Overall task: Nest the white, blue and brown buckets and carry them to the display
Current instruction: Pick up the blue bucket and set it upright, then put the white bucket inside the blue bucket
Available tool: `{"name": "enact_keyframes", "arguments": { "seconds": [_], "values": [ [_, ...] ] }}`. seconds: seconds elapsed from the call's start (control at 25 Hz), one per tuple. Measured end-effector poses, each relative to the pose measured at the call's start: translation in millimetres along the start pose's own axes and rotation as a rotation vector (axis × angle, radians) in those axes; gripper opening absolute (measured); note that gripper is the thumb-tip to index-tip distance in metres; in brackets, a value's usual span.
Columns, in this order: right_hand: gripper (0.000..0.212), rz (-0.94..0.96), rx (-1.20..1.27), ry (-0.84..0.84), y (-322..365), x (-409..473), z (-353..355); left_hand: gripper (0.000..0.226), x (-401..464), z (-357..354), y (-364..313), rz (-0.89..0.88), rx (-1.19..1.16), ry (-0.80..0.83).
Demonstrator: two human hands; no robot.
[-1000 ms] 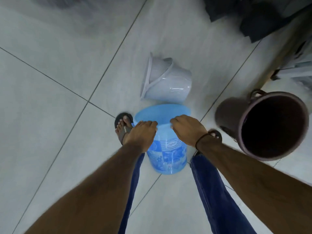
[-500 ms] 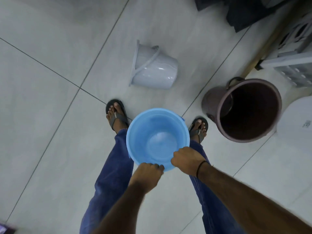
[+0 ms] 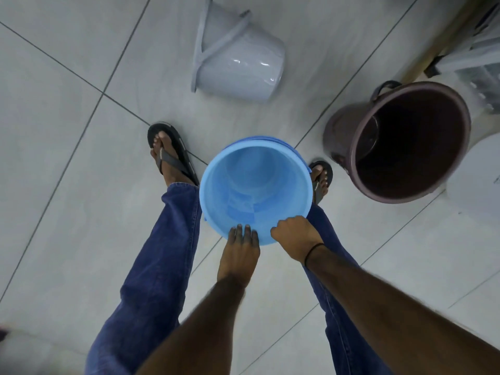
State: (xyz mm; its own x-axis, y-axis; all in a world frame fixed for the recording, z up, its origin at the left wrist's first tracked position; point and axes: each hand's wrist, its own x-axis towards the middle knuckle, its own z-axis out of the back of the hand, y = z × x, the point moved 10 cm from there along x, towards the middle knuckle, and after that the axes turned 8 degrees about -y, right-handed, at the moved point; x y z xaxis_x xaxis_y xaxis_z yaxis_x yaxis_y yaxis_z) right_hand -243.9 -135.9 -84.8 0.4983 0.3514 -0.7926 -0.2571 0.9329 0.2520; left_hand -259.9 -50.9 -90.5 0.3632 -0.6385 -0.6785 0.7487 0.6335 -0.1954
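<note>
Both hands (image 3: 239,250) on blue bucket (image 3: 254,185) rim

The round blue plastic bucket (image 3: 255,185) sits open side up between the two legs in blue jeans (image 3: 154,266), so the legs wall it in on both sides. Its inside is bare, with room to reach in. The big dark brown plastic bucket (image 3: 405,142) stands open just to the right. The white plastic bucket (image 3: 238,55) lies on its side ahead. The grey tiled floor (image 3: 67,158) on the left is wide open.
</note>
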Motion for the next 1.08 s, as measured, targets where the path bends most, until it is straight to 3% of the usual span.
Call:
{"name": "enact_keyframes", "arguments": {
  "seconds": [0.24, 0.44, 0.64, 0.76, 0.84, 0.92, 1.0, 1.08],
  "values": [
    [0.022, -0.012, -0.046, 0.078, -22.1, 3.2, 41.4, 0.044, 10.3, 28.0, 17.9, 0.034, -0.247, 0.007],
    [0.024, -0.026, -0.113, 0.041, -59.2, -2.4, 142.0, 0.03, 14.1, 123.0, 58.0, 0.138, -0.492, -0.128],
    [0.025, -0.071, -0.177, -0.105, -92.0, 33.2, 274.7, 0.032, 28.6, 205.7, 144.9, 0.47, -0.911, -0.326],
    [0.032, -0.054, -0.213, -0.204, -105.2, 100.2, 335.2, 0.038, 62.5, 202.0, 216.4, 0.769, -1.166, -0.443],
    [0.038, -0.012, -0.285, -0.272, -109.7, 158.5, 361.9, 0.039, 100.5, 189.0, 256.7, 0.861, -1.281, -0.501],
    [0.045, 0.045, -0.426, -0.306, -111.1, 222.6, 367.4, 0.041, 146.4, 169.1, 289.0, 0.824, -1.303, -0.524],
    [0.045, 0.085, -0.535, -0.198, -117.8, 278.1, 350.7, 0.042, 194.5, 144.6, 310.5, 0.728, -1.269, -0.484],
    [0.037, 0.065, -0.483, -0.111, -129.0, 295.3, 344.3, 0.03, 214.2, 142.8, 319.6, 0.596, -1.196, -0.475]
  ]
}}
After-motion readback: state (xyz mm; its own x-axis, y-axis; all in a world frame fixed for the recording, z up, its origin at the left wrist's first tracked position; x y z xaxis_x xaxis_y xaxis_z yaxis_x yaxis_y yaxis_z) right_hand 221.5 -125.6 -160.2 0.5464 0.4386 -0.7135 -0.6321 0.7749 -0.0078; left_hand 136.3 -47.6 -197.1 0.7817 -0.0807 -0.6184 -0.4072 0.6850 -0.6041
